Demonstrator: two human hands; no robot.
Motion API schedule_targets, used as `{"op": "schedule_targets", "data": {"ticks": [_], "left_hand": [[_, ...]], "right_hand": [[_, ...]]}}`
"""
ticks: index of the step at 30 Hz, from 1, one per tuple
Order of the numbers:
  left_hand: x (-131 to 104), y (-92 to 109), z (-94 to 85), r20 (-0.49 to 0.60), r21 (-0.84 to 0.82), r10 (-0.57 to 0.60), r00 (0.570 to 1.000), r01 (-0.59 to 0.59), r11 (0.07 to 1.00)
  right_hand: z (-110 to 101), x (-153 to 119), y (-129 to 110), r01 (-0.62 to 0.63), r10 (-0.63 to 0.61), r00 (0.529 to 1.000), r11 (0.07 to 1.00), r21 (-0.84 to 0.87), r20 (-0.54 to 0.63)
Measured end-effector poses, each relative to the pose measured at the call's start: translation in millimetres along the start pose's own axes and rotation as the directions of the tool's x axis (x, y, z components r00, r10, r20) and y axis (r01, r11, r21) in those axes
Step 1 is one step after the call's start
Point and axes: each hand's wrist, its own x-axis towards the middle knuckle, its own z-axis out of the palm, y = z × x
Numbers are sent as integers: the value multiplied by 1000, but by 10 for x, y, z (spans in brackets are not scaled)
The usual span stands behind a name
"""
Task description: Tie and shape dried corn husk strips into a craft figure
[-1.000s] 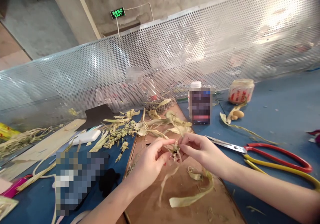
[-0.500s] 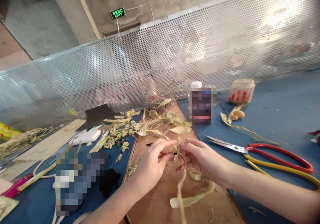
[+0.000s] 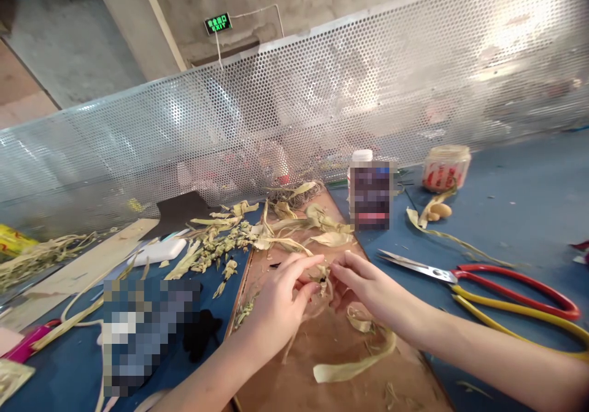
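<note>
My left hand and my right hand meet over a brown board, fingertips pinching a small knot of dried leaf strips between them. A thin strip hangs from the knot down toward the board. A wider pale leaf strip curls on the board just below my right wrist. More dried leaf pieces lie heaped at the far end of the board.
Red and yellow-handled scissors lie on the blue table to the right. A bottle and a jar stand near the perforated metal screen. Leaf scraps, a white block and a pink tool lie left.
The long strip that hung straight down from the knot half a second ago has been drawn up and now trails short to the lower left. Both hands stay together at the knot.
</note>
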Motion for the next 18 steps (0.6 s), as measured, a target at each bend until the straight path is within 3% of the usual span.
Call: {"op": "schedule_targets", "data": {"ticks": [4, 8, 13, 18], "left_hand": [[-10, 42, 6, -10, 107, 38, 999, -37, 994], [-10, 65, 15, -11, 99, 55, 998, -54, 994], [-34, 44, 23, -43, -11, 8, 999, -9, 1000], [-41, 61, 15, -23, -306, -92, 996, 80, 949]], "right_hand": [[7, 5, -26, -107, 93, 994, 949, 295, 62], [32, -16, -60, -184, 146, 981, 901, 393, 125], [29, -39, -78, -177, 166, 984, 947, 269, 66], [25, -83, -123, -128, 125, 990, 991, 46, 63]]}}
